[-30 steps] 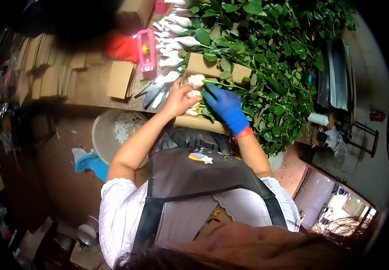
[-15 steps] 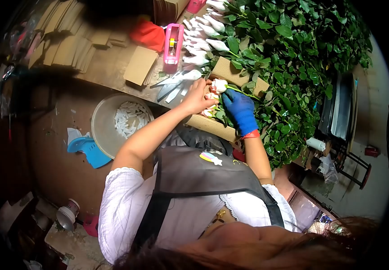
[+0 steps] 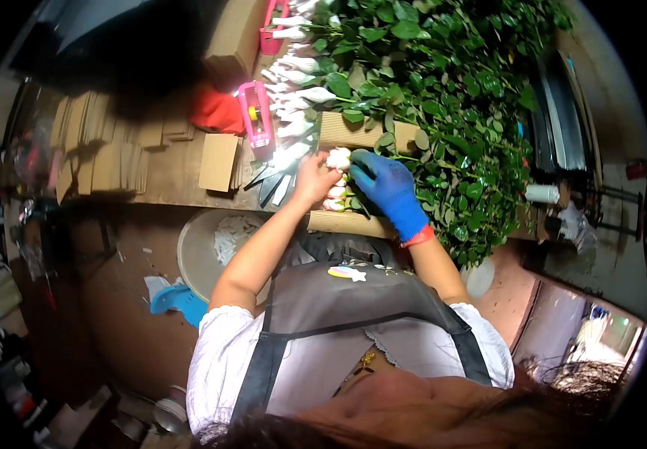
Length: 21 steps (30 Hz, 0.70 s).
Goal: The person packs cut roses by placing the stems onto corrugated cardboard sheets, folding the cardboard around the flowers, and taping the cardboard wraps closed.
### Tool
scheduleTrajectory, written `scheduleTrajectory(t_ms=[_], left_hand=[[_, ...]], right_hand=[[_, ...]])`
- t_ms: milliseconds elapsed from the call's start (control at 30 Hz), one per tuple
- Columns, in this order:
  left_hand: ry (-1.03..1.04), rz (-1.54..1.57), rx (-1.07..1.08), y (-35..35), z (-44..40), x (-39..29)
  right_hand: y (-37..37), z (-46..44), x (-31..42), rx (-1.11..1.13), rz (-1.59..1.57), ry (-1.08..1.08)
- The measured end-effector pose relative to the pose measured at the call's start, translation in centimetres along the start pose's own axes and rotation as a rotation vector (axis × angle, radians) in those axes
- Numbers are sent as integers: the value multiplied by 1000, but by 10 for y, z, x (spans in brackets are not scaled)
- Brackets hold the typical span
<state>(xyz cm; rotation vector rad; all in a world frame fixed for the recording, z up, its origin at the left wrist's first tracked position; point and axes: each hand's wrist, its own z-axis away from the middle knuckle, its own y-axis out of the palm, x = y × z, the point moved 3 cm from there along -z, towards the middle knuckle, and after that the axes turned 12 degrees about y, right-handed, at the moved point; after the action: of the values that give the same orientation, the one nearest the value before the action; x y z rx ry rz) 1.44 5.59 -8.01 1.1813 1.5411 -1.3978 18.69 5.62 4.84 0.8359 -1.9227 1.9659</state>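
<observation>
Right of the nearer pink tape dispenser (image 3: 261,129), 1 rose (image 3: 338,159) is touched by the bare left hand (image 3: 314,182) and gloved right hand (image 3: 387,185), grip closure unclear, and petals could be bruised by over-firm pressing.

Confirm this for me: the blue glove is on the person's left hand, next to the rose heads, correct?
Not quite: the head view shows the blue glove on the person's right hand, next to the rose heads.
</observation>
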Motion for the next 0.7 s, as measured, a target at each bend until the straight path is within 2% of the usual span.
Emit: scheduleTrajectory(t_ms=[33, 67, 100, 233, 367, 467, 567, 700], left_hand=[[17, -12, 4, 2, 0, 5], [35, -24, 7, 4, 0, 10], [12, 36, 9, 5, -1, 11], [66, -66, -27, 5, 4, 9], [45, -45, -30, 5, 7, 13], [27, -4, -15, 6, 9, 19], [152, -156, -3, 1, 5, 9], [-16, -91, 19, 4, 8, 13]], right_hand=[[4, -1, -3, -59, -53, 37], [12, -4, -13, -68, 45, 41], [18, -4, -19, -40, 79, 92], [30, -5, -30, -12, 90, 204], [42, -5, -36, -35, 142, 173], [42, -13, -32, 181, 273, 301], [50, -19, -36, 193, 313, 284], [38, -25, -16, 282, 462, 278]])
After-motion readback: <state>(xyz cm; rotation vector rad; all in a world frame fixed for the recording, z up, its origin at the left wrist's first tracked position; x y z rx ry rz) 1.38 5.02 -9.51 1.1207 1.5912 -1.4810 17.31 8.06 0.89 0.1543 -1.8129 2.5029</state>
